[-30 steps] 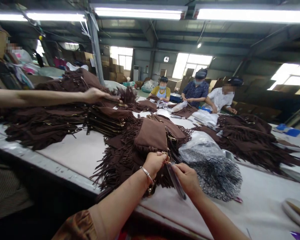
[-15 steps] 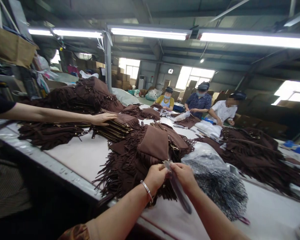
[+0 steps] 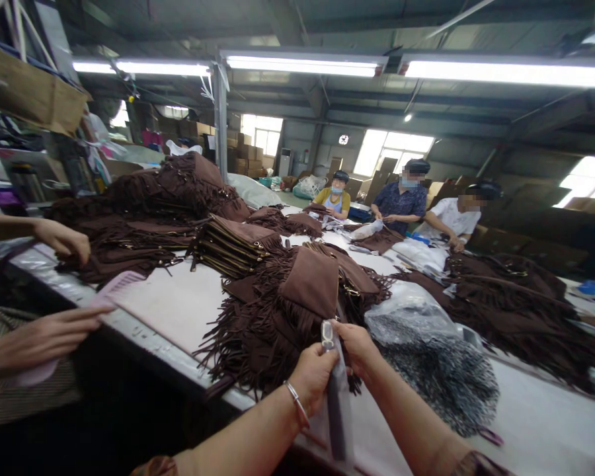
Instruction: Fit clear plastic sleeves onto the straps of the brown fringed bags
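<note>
My left hand (image 3: pixel 313 378), with a silver bracelet at the wrist, is closed around a narrow dark strap in a clear plastic sleeve (image 3: pixel 333 396) that hangs down over the table edge. My right hand (image 3: pixel 357 345) pinches the top of the same strap, where a small metal clasp (image 3: pixel 326 332) shows. Both hands hover just in front of a pile of brown fringed suede bags (image 3: pixel 287 311) on the white table (image 3: pixel 178 307).
A neat stack of brown bags (image 3: pixel 231 244) and a larger heap (image 3: pixel 168 188) lie at the left. A bag of speckled black-and-white material (image 3: pixel 441 370) sits at my right. A co-worker's hands (image 3: pixel 44 337) hold a pink comb (image 3: pixel 116 287) at the left. Three people work at the far end.
My hands have lifted the sleeved strap upright and closer to me. The co-worker's arm has drawn back from the stacked bags to the left edge, and a pink comb has come into view.
</note>
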`<action>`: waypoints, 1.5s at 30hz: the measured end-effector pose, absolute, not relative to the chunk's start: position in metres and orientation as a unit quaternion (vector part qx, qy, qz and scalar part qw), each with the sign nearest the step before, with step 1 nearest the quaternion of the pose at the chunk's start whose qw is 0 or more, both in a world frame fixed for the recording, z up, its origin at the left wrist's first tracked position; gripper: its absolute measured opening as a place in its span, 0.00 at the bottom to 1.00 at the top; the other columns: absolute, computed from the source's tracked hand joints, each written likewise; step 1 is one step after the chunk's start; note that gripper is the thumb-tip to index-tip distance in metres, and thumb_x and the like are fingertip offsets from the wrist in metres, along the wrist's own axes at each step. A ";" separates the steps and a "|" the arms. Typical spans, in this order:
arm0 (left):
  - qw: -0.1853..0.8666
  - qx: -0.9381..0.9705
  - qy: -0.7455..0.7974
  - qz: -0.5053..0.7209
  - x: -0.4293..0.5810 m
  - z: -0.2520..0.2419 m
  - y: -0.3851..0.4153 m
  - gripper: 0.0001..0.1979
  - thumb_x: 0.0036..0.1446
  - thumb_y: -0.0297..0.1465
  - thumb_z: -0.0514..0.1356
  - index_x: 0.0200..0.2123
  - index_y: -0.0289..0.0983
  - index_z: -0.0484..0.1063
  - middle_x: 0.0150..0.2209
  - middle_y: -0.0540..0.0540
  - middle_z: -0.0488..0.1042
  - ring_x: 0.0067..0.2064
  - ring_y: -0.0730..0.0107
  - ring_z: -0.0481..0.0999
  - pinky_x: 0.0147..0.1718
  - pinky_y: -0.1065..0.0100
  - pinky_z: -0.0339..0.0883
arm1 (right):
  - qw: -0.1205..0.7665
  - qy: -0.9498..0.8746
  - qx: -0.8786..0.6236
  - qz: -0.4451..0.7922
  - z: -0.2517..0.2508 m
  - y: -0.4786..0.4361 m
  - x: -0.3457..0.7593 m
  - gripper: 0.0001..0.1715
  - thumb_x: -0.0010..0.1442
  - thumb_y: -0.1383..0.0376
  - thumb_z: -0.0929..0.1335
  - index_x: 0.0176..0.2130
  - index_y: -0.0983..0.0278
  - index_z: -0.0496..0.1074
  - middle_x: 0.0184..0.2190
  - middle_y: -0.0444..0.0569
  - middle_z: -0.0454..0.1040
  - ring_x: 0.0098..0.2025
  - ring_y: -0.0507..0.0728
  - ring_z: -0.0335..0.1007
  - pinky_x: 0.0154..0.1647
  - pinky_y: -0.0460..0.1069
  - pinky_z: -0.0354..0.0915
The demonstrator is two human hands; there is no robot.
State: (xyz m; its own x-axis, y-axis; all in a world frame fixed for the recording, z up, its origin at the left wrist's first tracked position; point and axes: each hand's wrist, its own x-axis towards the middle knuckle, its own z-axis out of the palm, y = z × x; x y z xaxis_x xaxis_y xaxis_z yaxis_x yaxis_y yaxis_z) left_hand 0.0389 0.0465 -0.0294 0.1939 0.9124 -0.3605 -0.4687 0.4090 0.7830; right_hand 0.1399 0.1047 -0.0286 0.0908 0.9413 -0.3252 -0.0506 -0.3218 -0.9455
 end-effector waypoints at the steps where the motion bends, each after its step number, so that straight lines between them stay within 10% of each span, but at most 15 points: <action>1: 0.715 0.276 0.440 0.469 0.037 -0.031 0.045 0.11 0.50 0.33 0.62 0.36 0.34 0.70 0.25 0.47 0.72 0.24 0.67 0.74 0.20 0.70 0.66 | 0.436 -0.364 -0.585 0.579 -0.030 0.103 0.139 0.19 0.48 0.52 0.71 0.24 0.66 0.69 0.15 0.43 0.68 0.16 0.51 0.60 0.15 0.46 0.55; 11: 0.645 0.375 0.508 0.429 0.028 -0.034 0.041 0.07 0.55 0.32 0.59 0.35 0.34 0.67 0.24 0.49 0.69 0.19 0.74 0.69 0.16 0.73 0.61 | 0.488 -0.290 -0.548 0.615 -0.035 0.114 0.126 0.14 0.47 0.62 0.74 0.22 0.65 0.66 0.13 0.41 0.66 0.14 0.50 0.61 0.16 0.46 0.57; 45: 0.720 0.341 0.435 0.419 0.022 -0.032 0.037 0.26 0.48 0.53 0.61 0.34 0.35 0.67 0.25 0.47 0.72 0.23 0.69 0.73 0.22 0.69 0.65 | 0.564 -0.435 -0.610 0.347 -0.034 0.107 0.129 0.28 0.48 0.43 0.69 0.18 0.63 0.66 0.13 0.39 0.61 0.18 0.49 0.55 0.19 0.46 0.53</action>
State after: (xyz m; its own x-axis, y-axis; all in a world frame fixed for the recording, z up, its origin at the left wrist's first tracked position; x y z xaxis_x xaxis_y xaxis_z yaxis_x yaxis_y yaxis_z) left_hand 0.0221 0.0373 -0.0320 0.2694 0.9007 -0.3409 -0.3075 0.4159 0.8559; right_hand 0.1292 0.1073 -0.0340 0.3807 0.9223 0.0668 0.1392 0.0143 -0.9902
